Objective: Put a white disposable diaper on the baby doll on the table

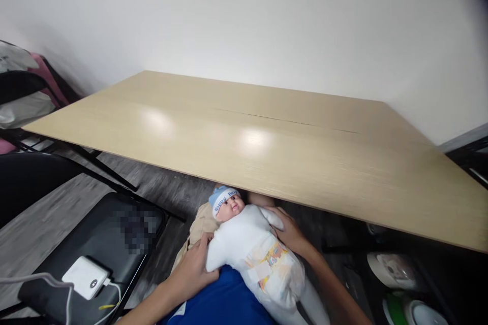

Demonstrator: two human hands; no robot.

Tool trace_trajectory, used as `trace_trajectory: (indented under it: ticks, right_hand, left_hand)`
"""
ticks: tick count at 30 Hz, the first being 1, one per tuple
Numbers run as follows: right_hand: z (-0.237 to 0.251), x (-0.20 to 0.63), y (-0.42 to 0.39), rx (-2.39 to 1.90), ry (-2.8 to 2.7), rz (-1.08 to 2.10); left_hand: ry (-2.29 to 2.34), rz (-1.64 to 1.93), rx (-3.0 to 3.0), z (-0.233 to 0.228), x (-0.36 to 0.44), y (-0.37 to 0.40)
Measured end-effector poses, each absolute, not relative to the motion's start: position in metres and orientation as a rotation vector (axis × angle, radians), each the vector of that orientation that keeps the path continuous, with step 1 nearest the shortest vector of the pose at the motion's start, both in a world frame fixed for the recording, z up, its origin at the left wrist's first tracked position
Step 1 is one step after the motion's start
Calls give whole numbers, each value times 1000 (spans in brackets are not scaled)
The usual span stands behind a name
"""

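The doll [249, 249] lies on its back across your lap, just below the near edge of the table [267, 132], its head in a blue-and-white cap [220, 198] pointing toward the table and its legs toward you. It wears a white suit and a printed diaper [272, 264]. Your left hand [196, 264] lies at the doll's shoulder on the chair side, fingers curled loosely against the arm and the tan cloth [200, 228] beneath the doll; it grips nothing firmly that can be seen. Your right hand [292, 231] rests flat on the opposite side of the doll, fingers spread along its raised arm and flank. Judged from this pose, you are steadying the doll; any next move calls for keeping both sides supported so the doll does not roll off your lap. Both forearms angle inward toward the doll. Left of the doll stands a black chair [99, 244] carrying a white charger [84, 277].
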State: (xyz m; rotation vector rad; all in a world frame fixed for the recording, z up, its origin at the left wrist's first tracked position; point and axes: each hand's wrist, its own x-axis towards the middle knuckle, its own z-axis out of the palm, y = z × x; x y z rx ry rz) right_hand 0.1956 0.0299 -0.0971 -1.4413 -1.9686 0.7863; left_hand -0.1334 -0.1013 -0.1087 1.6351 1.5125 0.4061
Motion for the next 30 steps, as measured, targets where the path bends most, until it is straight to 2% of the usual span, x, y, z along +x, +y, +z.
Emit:
trace_trajectory:
  ticks: [5, 8, 14, 19, 25, 30]
  right_hand:
    - [-70, 216, 3, -1488, -1922, 1037]
    - [-57, 219, -17, -1517, -1911, 1166]
    - [-57, 215, -30, -1491, -1928, 1083]
    - [-76, 231, -21, -1449, -1951, 1039]
    - [-96, 247, 0, -1515, -1907, 706]
    - [-63, 205, -19, -1227, -2256, 815]
  left_hand:
    - [1612, 613, 1770, -92, -132, -94]
    - [1493, 703, 1859, -72, -115, -83]
    - [916, 589, 2114, -53, -59, -50]
    - [778, 534, 2246, -65, -38, -31]
    - [735, 576, 2153, -49, -44, -32]
    - [558, 309, 1981, -31, -80, -37]
